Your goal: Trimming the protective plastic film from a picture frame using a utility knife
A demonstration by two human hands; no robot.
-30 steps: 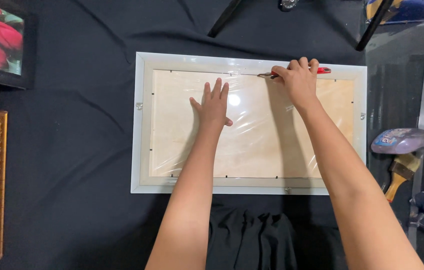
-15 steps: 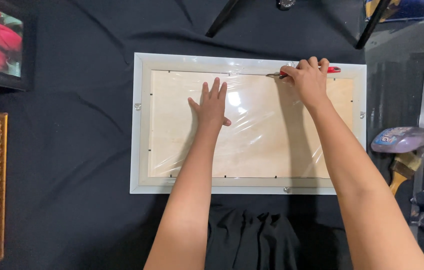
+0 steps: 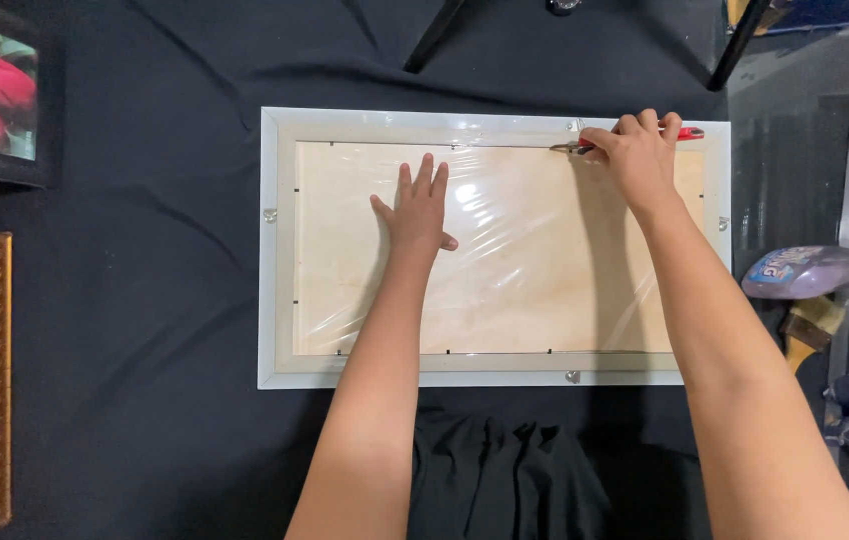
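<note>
In the head view a white picture frame lies face down on black cloth, its pale backing under clear film; the left hand presses flat and open on it. The right hand grips a red-handled cutter at the upper inner edge (blade tip hidden), so a slip could gouge the backing or run toward the bracing hand.

Picture frame: white, smooth painted moulding; backing board matt pale wood, under glossy crinkled clear plastic film. Table cloth: matt black fabric. Spray bottle: glossy plastic
</note>
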